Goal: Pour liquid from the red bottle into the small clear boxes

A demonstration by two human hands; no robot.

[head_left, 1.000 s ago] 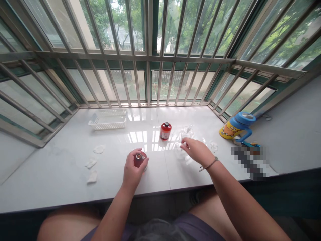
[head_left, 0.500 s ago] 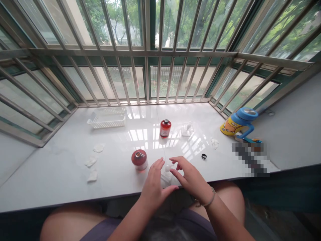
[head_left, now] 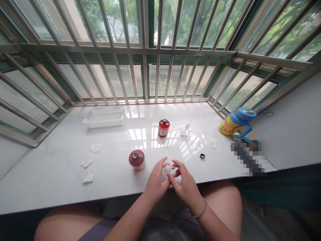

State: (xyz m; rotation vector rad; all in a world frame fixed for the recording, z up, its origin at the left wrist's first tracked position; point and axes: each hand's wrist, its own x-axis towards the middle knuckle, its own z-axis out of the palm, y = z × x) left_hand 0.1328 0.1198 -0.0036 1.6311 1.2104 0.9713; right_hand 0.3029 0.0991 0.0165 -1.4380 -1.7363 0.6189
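So the little clear, round-topped thing, plastic or glass (head_left: 167, 169), sits right between the two hands, near the front edge of the glossy white worktop (head_left: 112, 182). Left hand (head_left: 156, 180) is cupped round its left side, fingers half curled; right hand (head_left: 185, 182) comes in from the other side, thumb and fingers bent with a bit of a gap. Can't honestly tell if either one's actually gripping it.

Just left of the left hand there's a red translucent bottle with an open neck (head_left: 137, 161). Beyond both hands is a red bottle with a black cap (head_left: 164, 129), upright, and a clear square plastic piece (head_left: 185, 130) to its right. A small black ring (head_left: 202, 156) lies right of the right hand, and a blue-and-yellow cartoon jug (head_left: 237, 122) leans farther out. Way left of the left hand: three white crumpled wads (head_left: 87, 162), with a white mesh basket (head_left: 104, 121) beyond.
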